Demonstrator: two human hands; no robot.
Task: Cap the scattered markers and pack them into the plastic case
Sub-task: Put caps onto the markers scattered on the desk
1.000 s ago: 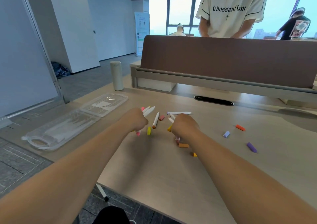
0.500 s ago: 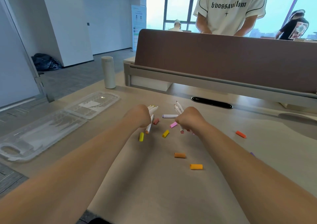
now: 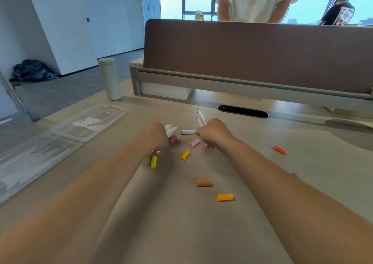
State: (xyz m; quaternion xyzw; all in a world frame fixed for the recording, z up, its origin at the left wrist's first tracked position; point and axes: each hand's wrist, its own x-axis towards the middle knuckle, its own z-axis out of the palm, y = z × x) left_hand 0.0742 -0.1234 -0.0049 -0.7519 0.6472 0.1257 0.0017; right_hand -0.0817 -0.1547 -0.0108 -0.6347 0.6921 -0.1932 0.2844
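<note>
My left hand grips a bundle of white uncapped markers whose ends stick out past the knuckles. My right hand grips another bundle of markers that points up and away. One white marker with a purple end lies on the desk between the hands. Loose caps lie around: a dusky pink cap, a pink cap, two yellow caps, two orange caps, a red-orange cap and a purple cap. The clear plastic case lies open at the left.
A white cylindrical bottle stands at the back left of the desk. A brown divider panel closes off the far edge, with a black cable slot before it. People stand behind the divider.
Both hands have gathered markers off the desk and lifted them slightly. The view has tipped and shifted, so the caps now lie nearer to me.
</note>
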